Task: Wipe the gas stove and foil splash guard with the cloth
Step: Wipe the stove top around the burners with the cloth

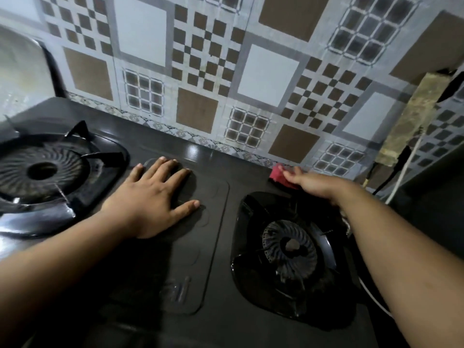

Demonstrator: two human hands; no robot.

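Note:
A black two-burner gas stove [221,167] fills the lower view. My left hand [153,194] lies flat on its centre panel, fingers spread, holding nothing. My right hand [313,183] presses a red cloth [278,173] onto the stove's back edge, behind the right burner [291,249]. The cloth is mostly hidden under that hand. The left burner [42,172] has its pan support in place. Behind the stove stands the foil splash guard [251,79], patterned with brown, white and grey squares.
A shiny side panel of the guard [22,71] rises at far left. At right, a rough wooden strip [406,119] leans on the wall with a black cable [386,177] and a white cord [406,167] below it. A dark surface [431,192] borders the stove's right side.

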